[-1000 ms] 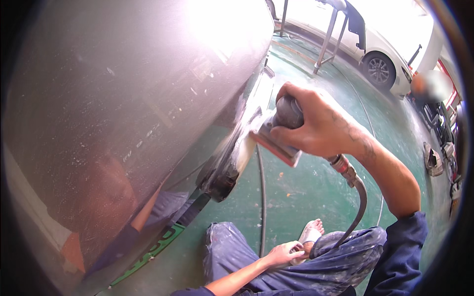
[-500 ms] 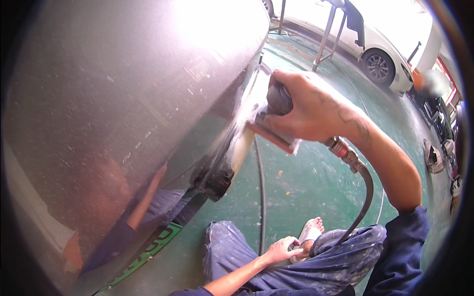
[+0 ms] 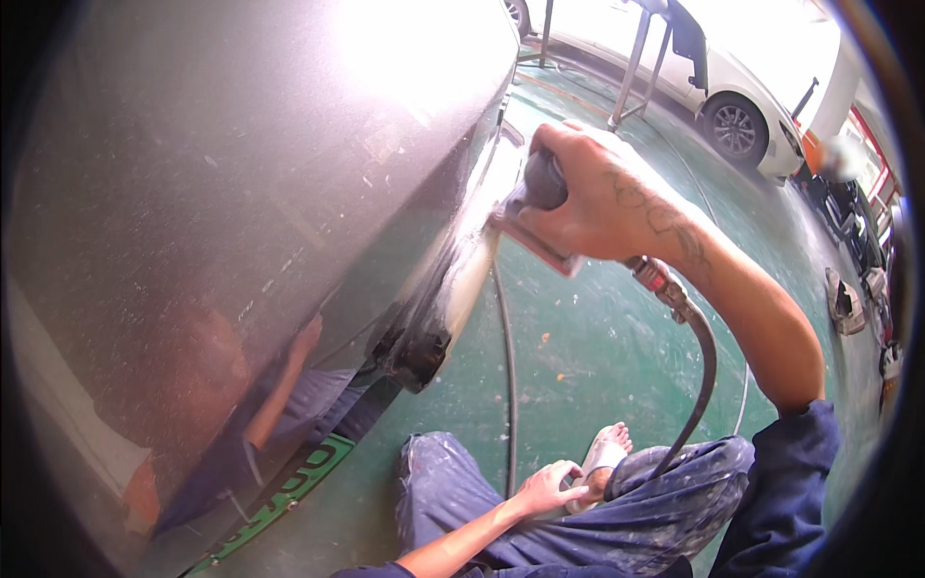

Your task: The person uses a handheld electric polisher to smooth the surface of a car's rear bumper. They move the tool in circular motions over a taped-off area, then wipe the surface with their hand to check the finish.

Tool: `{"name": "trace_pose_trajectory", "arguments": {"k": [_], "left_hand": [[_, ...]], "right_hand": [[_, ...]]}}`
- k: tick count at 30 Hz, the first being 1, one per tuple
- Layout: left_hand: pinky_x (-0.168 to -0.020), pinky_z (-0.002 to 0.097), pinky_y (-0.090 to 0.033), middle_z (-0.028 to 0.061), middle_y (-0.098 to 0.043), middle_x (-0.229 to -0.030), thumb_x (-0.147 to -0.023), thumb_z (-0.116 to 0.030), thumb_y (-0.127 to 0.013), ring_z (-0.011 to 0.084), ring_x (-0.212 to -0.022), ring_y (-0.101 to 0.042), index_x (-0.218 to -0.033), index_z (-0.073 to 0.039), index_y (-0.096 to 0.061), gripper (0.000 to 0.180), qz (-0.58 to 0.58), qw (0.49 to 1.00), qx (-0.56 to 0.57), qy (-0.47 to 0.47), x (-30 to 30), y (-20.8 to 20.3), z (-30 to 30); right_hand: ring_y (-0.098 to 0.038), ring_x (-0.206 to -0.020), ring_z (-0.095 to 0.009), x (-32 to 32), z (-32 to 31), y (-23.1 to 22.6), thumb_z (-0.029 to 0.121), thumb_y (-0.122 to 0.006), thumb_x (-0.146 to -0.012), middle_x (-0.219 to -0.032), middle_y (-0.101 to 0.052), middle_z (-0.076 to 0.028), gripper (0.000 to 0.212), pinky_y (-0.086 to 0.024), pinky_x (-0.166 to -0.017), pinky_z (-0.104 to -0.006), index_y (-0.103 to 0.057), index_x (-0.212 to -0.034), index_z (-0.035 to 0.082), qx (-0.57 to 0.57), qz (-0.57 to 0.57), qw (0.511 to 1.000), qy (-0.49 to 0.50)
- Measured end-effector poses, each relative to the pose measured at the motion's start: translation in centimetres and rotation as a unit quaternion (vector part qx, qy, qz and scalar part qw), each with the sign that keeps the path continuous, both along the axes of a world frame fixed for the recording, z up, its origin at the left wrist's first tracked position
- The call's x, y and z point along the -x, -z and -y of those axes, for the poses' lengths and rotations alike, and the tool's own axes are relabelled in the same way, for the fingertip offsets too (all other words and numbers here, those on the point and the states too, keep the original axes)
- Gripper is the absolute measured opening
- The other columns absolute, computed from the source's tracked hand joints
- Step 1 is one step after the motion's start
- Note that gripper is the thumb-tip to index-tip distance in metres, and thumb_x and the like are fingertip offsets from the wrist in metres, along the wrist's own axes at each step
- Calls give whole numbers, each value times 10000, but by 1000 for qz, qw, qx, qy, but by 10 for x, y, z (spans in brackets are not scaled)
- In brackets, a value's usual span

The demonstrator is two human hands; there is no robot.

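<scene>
My right hand (image 3: 590, 197) is wrapped round the dark rounded head of an air sander (image 3: 546, 180). Its flat rectangular pad points toward the scuffed, whitish edge (image 3: 469, 265) of a dark grey car's body (image 3: 289, 193); contact between pad and edge is hard to make out. From the sander's metal coupling (image 3: 665, 286) a black air hose (image 3: 708, 376) curves down past my right knee. Low in front of me, my left hand (image 3: 551, 489) lies over my shin near the ankle, fingers loosely stretched and holding nothing.
A green licence plate (image 3: 289, 501) sits low on the car. Another hose (image 3: 509, 385) runs along the green floor (image 3: 578, 376). Beyond are a metal stand (image 3: 631, 82) and a white car (image 3: 713, 77). Dark parts (image 3: 853, 231) line the right side.
My right hand and the sander have shifted slightly upward along the car's edge, and the hose coupling moved with them. My left hand stays put.
</scene>
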State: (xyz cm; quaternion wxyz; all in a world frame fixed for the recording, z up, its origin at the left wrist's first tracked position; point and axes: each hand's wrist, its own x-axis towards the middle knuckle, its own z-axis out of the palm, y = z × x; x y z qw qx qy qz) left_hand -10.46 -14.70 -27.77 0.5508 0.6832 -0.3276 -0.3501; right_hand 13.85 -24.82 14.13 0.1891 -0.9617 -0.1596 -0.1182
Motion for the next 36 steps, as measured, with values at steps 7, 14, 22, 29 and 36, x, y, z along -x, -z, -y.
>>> {"name": "trace_pose_trajectory", "arguments": {"k": [7,14,22,29,36], "left_hand": [[-1038,428,-530,143,-735,-1239,-941,-445,-774,324,-1196,-691,-1267,-51,-691,518,-11,1000,0,-25,-1,-1,-5],[-1057,416,-516,121,-719,-1266,-957,-443,-765,298,-1225,-667,-1299,-69,-680,514,-18,1000,-9,-10,0,4,-7],[-1030,421,-531,127,-727,-1245,-946,-431,-772,302,-1171,-692,-1286,-67,-690,505,-37,999,-9,-24,-7,-7,-10],[-1000,400,-544,113,-710,-1272,-963,-440,-764,265,-1121,-691,-1302,-82,-685,500,-6,999,-13,-46,-3,9,-13],[-997,400,-545,111,-710,-1270,-964,-443,-763,263,-1127,-692,-1303,-78,-684,505,-8,999,-18,-41,-2,11,-14]], "right_hand": [[-675,-789,-288,15,11,4,218,-841,-806,-874,-688,-190,433,-547,-751,-421,-629,-1089,-32,-62,3,998,-11],[-734,-771,-281,32,-10,6,283,-865,-871,-820,-716,-199,480,-571,-701,-423,-636,-1137,-44,-117,-48,990,-64],[-706,-811,-280,-7,16,14,269,-865,-844,-903,-706,-213,487,-571,-741,-432,-607,-1080,-69,-38,16,999,24],[-688,-809,-257,23,16,14,205,-828,-821,-922,-709,-159,424,-558,-745,-409,-634,-1144,11,-63,-26,997,-34],[-649,-742,-239,7,19,20,179,-810,-818,-840,-681,-159,408,-543,-725,-406,-612,-1128,4,-36,52,998,-23]]}}
